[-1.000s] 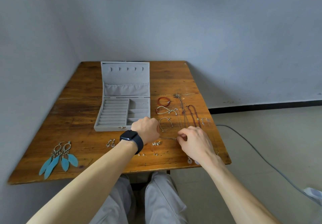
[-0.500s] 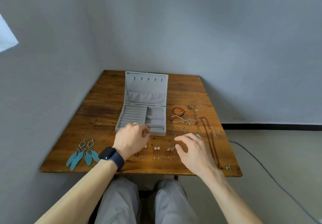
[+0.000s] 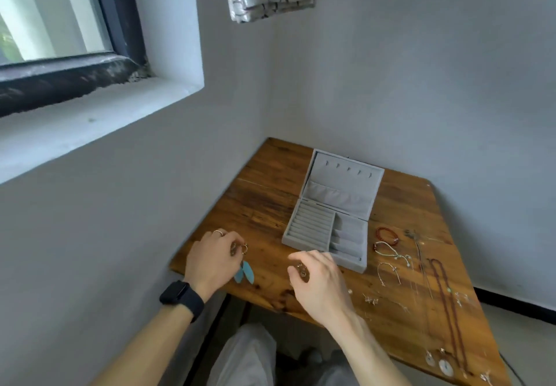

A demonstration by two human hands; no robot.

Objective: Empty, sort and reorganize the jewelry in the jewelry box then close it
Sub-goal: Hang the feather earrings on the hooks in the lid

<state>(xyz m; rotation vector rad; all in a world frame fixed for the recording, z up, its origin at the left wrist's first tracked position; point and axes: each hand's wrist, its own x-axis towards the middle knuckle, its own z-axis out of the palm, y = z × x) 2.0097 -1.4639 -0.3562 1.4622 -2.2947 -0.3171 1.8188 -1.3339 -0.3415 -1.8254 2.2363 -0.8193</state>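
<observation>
Head view: feather earrings (image 3: 244, 275) hanging pinched below left hand (image 3: 214, 258); right hand (image 3: 319, 279) curled before jewelry box (image 3: 330, 227), pinching small trinket (image 3: 302, 273).

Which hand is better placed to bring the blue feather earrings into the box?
Left. The left hand grips the feather earrings; the right hand seems to pinch a small piece beside the jewelry box.

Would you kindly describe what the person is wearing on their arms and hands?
Both forearms are bare, with no sleeves in view. The left hand has a black smartwatch with a dark band on its wrist and a thin ring on one finger. The right hand has a bare wrist.
</observation>
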